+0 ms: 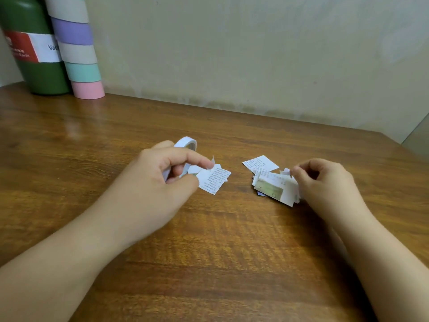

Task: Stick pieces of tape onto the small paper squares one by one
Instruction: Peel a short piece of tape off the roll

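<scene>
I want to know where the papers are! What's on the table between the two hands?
In the head view, between the left hand and the right hand lie one printed paper square, bare wood, then a paper pile.

The table [232, 240] is wood or wood-look, brown with a dark streaked grain, smooth and lightly glossy, with a pale sheen toward its far left. On it, the squares [214, 180] are thin matt paper, white and printed with fine text; those in the pile [274, 185] to their right look the same, one with a greenish printed patch. The tape roll [185, 144] at the table's middle is white and smooth with a faint sheen. At the table's far left corner, the bottle [37, 73] is matt dark green with a glossy label, and the stacked rolls [79, 54] look matt, papery, pastel. Behind the table, the wall [255, 47] is matt, blotchy plaster.
</scene>
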### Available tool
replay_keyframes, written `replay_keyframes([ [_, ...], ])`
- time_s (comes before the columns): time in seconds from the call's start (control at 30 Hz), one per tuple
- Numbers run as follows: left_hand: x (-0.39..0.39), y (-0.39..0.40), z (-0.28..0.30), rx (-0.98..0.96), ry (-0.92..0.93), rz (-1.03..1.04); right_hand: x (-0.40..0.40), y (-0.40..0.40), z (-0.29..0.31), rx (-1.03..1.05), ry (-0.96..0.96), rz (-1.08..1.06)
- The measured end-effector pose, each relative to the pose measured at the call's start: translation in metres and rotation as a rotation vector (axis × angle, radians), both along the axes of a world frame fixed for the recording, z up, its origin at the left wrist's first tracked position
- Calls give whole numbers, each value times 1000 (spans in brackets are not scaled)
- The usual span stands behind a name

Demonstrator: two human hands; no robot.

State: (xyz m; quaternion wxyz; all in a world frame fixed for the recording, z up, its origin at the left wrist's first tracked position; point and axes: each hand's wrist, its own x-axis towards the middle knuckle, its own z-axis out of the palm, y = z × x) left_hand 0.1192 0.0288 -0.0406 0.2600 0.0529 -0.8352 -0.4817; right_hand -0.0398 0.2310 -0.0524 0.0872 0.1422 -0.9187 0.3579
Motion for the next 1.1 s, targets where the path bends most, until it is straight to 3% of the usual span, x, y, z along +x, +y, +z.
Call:
replay_keyframes([
  [0.53,-4,-8,0,1,-52,162,3,6,-2,-174,-57,-99],
  [0.63,-4,-9,1,29,-65,168,10,4,-1,-205,4,-82],
  [0.77,-2,-11,4,112,-62,161,29,-10,10,-50,237,126],
  [0.9,-2,-13,5,195,-74,175,40,-45,10,275,131,399],
  [1.1,-1,-16,6,274,-90,207,24,-95,11,578,-37,376],
])
